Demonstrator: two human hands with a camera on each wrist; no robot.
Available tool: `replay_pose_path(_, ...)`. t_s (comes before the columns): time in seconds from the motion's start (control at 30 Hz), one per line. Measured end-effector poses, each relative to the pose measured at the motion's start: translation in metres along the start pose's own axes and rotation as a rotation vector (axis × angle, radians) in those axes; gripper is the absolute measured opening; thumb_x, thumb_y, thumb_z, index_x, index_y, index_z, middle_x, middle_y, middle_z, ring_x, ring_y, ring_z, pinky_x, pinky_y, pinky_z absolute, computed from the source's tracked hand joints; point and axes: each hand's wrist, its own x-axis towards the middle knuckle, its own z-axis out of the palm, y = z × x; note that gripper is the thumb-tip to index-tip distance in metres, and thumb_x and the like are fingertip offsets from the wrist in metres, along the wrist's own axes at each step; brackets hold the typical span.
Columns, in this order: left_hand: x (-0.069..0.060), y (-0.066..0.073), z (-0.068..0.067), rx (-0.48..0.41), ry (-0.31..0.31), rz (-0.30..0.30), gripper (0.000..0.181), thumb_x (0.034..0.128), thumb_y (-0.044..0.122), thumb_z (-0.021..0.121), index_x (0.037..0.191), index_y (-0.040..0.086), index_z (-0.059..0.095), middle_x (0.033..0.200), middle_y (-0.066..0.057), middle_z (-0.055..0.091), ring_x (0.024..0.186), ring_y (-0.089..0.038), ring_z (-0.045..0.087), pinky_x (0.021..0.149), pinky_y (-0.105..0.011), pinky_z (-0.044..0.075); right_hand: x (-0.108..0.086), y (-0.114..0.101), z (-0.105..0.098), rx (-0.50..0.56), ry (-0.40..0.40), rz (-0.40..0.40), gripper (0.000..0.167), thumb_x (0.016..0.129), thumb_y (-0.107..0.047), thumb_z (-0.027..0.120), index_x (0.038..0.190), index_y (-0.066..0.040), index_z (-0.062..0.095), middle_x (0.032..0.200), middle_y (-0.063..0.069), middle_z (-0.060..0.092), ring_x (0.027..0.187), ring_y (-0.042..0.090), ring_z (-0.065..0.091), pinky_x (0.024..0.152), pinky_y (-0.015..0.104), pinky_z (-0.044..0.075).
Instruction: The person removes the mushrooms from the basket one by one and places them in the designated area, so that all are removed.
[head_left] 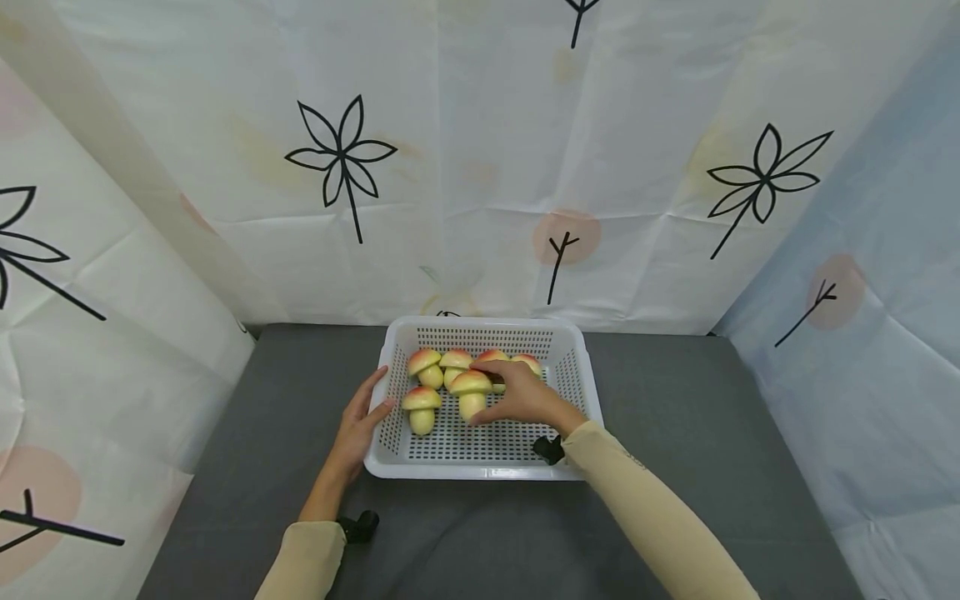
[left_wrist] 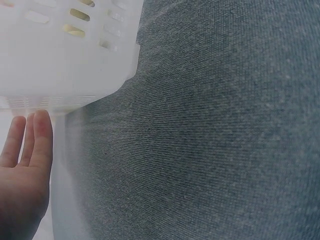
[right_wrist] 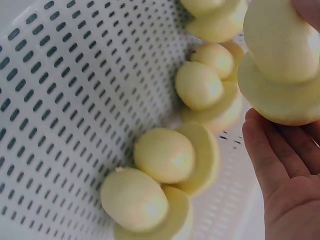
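A toy mushroom (head_left: 470, 385) with a yellow stem and reddish cap is pinched by my right hand (head_left: 521, 398), over the white basket. In the right wrist view, the thumb is at the stem of this mushroom (right_wrist: 282, 55) and the fingers (right_wrist: 272, 150) lie against its cap. Several similar mushrooms (head_left: 422, 400) rest inside the basket (head_left: 480, 472), mostly toward its back and left. My left hand (head_left: 352, 433) touches the basket's left side; in the left wrist view its straight fingers (left_wrist: 42, 135) meet the outer wall of the basket (left_wrist: 75, 65).
A dark grey cloth (head_left: 315, 375) covers the table around the basket. White patterned fabric (head_left: 480, 167) hangs behind the table and at both sides. Black devices (head_left: 360, 527) are strapped at both wrists.
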Motion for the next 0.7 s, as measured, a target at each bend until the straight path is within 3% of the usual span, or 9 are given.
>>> replay_pose_path(0.27, 0.0, 0.001, 0.0, 0.003, 0.008, -0.02, 0.062, 0.1056, 0.019, 0.057, 0.161, 0.023, 0.031, 0.165, -0.009, 0.028, 0.141, -0.035, 0.039, 0.101, -0.058, 0.043, -0.013, -0.003, -0.016, 0.044, 0.045, -0.072, 0.084, 0.073, -0.022, 0.094, 0.145, -0.002, 0.054, 0.142, 0.008, 0.059, 0.128, 0.024, 0.057, 0.106, 0.039, 0.045)
replay_pose_path(0.5, 0.0, -0.001, -0.001, -0.008, -0.002, -0.007, 0.062, 0.1056, 0.018, 0.057, 0.161, 0.022, 0.03, 0.164, -0.011, 0.029, 0.14, -0.036, 0.04, 0.1, -0.058, 0.044, -0.029, -0.003, -0.03, 0.102, 0.083, -0.038, 0.086, 0.074, -0.024, 0.094, 0.147, -0.006, 0.053, 0.135, 0.007, 0.063, 0.124, 0.026, 0.059, 0.1, 0.052, 0.048)
replay_pose_path(0.7, 0.0, -0.002, -0.002, -0.03, -0.026, 0.016, 0.062, 0.1061, 0.018, 0.056, 0.161, 0.019, 0.029, 0.163, -0.013, 0.03, 0.138, -0.036, 0.042, 0.098, -0.056, 0.046, -0.039, -0.001, -0.042, 0.111, 0.129, -0.026, 0.085, 0.074, -0.025, 0.094, 0.146, -0.005, 0.053, 0.137, 0.008, 0.061, 0.128, 0.029, 0.057, 0.103, 0.05, 0.046)
